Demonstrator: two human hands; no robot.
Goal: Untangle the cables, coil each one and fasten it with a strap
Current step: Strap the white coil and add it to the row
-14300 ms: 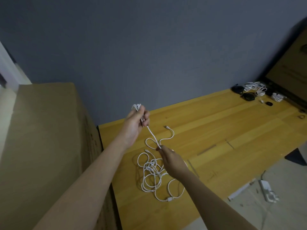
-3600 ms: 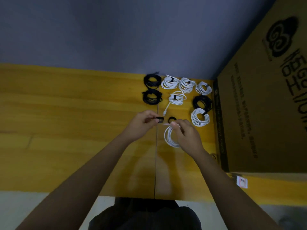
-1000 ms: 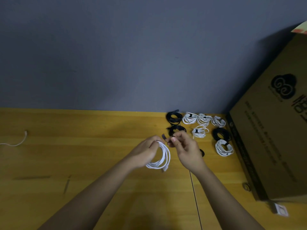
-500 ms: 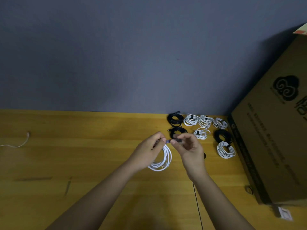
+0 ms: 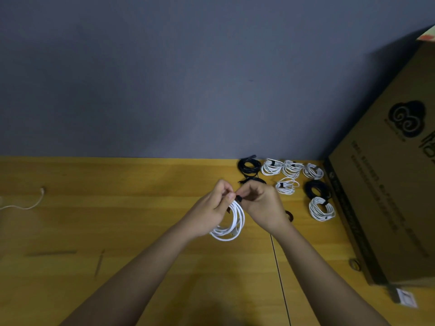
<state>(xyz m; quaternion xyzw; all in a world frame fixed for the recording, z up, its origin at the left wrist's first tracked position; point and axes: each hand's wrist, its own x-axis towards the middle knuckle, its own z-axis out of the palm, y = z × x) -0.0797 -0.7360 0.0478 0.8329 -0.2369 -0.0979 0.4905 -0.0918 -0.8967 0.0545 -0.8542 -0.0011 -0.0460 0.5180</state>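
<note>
Your left hand (image 5: 213,212) holds the white cable coil (image 5: 231,222) above the wooden table (image 5: 117,231), with the fingers curled around the top of the loop. The coil hangs downward from your grip; its long axis goes from the top, between your two hands, down and a little to the left, and its flat face looks toward your right side. Your right hand (image 5: 261,205) pinches a black strap (image 5: 239,198) just at the top of the coil, and thumb and fingertips of both hands meet there.

Behind your hands, near the wall, lie the finished coils (image 5: 292,170), white ones and black ones, each one bound, close to each other in rows. A loose black strap (image 5: 289,215) lies just right of your right wrist. One uncoiled white cable (image 5: 30,203) lies well apart at the left edge.

The table is yellow wood with a seam (image 5: 279,278) running toward you. The wall (image 5: 164,78) is grey-blue. A big cardboard box (image 5: 395,184) with a printed logo stands at the right.
</note>
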